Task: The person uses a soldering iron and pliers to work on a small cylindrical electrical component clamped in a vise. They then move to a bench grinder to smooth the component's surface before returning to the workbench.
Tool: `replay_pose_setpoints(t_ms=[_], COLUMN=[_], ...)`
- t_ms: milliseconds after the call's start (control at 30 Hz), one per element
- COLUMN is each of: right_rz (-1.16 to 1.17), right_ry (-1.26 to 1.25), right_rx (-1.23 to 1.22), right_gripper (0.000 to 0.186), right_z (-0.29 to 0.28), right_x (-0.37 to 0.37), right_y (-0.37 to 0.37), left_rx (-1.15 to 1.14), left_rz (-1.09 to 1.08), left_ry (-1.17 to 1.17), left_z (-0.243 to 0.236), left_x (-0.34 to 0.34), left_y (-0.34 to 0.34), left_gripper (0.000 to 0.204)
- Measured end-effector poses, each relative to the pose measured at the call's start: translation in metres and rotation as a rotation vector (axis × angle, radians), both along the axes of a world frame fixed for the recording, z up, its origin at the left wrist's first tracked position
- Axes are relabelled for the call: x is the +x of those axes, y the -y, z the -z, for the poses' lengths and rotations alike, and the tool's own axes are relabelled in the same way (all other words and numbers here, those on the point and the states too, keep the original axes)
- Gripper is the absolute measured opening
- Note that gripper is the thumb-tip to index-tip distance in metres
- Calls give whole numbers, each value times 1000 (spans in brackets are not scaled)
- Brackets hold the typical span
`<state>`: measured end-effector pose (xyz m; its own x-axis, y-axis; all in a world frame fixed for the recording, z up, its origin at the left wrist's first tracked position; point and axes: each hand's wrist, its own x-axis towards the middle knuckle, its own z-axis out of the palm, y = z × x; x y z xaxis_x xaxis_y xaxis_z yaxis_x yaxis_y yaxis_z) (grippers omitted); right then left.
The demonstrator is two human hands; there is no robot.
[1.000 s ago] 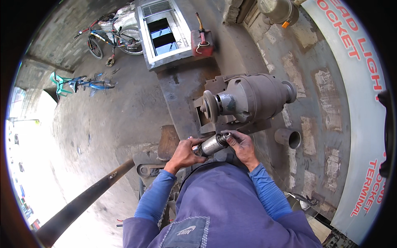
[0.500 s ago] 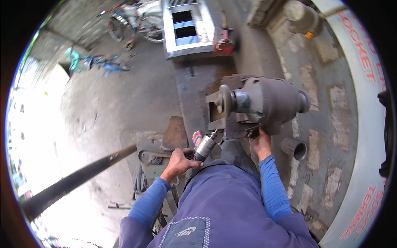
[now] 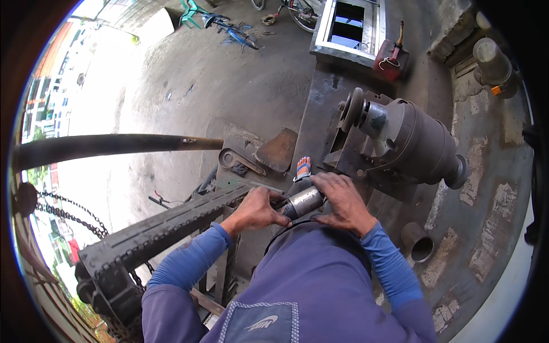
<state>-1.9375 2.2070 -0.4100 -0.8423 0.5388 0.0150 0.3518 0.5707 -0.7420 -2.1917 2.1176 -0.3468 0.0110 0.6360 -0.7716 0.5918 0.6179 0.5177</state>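
Observation:
A silver metal cylinder (image 3: 305, 202) with a dark lower end lies across both hands in front of my waist; its exact kind is unclear. My left hand (image 3: 258, 209) grips the dark end, thumb underneath. Around the other end curves my right hand (image 3: 344, 201), fingers over the top and thumb below, hiding the narrow tip. Just beyond that hand stands a bench grinder (image 3: 406, 137) with a round wheel (image 3: 352, 110) on its left side. Neither hand touches the grinder.
At my left are a dark metal frame (image 3: 166, 226) with a chain and a long pole (image 3: 120, 148). A short pipe (image 3: 422, 244) lies by the right wall. Farther off are a red jerrycan (image 3: 391, 62), a white-framed cabinet (image 3: 350, 28) and a blue bicycle (image 3: 231, 30).
My right hand has left the underside of the grinder and closed on the cylinder's tip end. The cylinder has tilted flatter. The view has swung left, so the surroundings appear shifted right.

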Motion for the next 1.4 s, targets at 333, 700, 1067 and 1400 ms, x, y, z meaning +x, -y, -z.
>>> replay_pose_setpoints(t_ms=[333,700,1067,1400], right_rz=[-310,-637,-1084,-1331], right_ry=[-194,220,635,1158], right_rx=[-90,-1208,-1549,-1523], right_gripper=[65,55,77,73], right_z=[-13,-42,-44,-48], right_x=[-17,-104,-146,-148], right_y=[53,152,422,600], left_rx=[369,1304,1486,1238], left_rz=[46,-1788,-2732,-3270], left_ry=[-253,449,142,-415], left_z=[-69,-52,-1,46], left_x=[40,112,296,389], left_y=[86,362,574,612], left_gripper=[77,66,45,32])
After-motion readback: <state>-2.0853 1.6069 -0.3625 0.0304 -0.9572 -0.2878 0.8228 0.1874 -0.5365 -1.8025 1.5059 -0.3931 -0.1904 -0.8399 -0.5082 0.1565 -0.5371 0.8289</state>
